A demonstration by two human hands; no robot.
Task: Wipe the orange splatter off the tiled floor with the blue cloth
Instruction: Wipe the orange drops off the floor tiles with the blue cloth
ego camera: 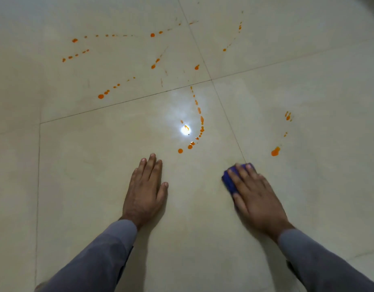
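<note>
Pressing folded blue cloth point(228, 182) flat under right hand point(255, 197), fingers straight; left hand point(145, 190) spread empty on glossy beige tiled floor point(87, 165); orange splatter point(275, 152) beyond.

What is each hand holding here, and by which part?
The right hand presses the blue cloth flat to the tiled floor, palm and fingers covering its top. The left hand holds nothing.

Cream glossy floor tiles point(97, 165), thin dark grout lines; orange splatter point(199, 114) in dotted trails; blue cloth point(229, 181); grey sleeves point(102, 249).
</note>
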